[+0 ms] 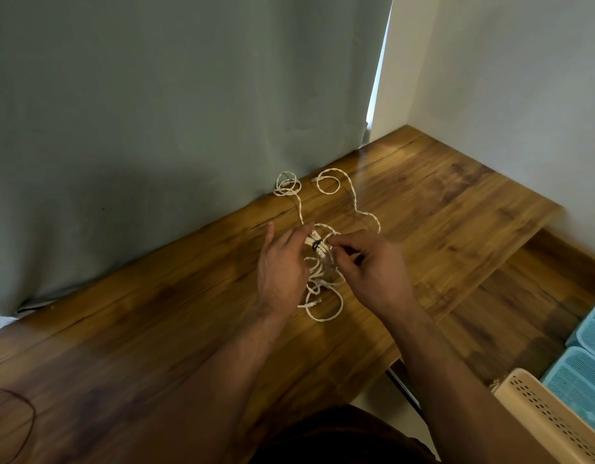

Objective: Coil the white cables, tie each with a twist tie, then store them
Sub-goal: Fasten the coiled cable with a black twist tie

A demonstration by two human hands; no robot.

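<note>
At the far left edge I am seeing a thin dark wire loop [11, 423] lying on the wooden table [155, 313], well apart from the work. Moving right, my left hand [282, 272] is cupping the bundle of white cables [318, 262] over the middle of the table, fingers curled around its side. A dark twist tie [317, 244] is circling the top of the bundle, and my right hand [373, 266] is pinching at it, thumb and fingertips closed together on what I take to be the tie's end; the blur is keeping me from being sure.

Behind the hands, more white cable is trailing loose in two small loops [309, 185] toward the grey curtain [155, 112]. I am judging the cable as light, limp and springy, likely to uncoil unless gripped across all the turns at the tied waist, never by the plug ends.

At the lower right, below the table edge, a beige perforated basket [537, 416] and two blue baskets [587, 370] are standing side by side; I cannot tell what they are holding.
</note>
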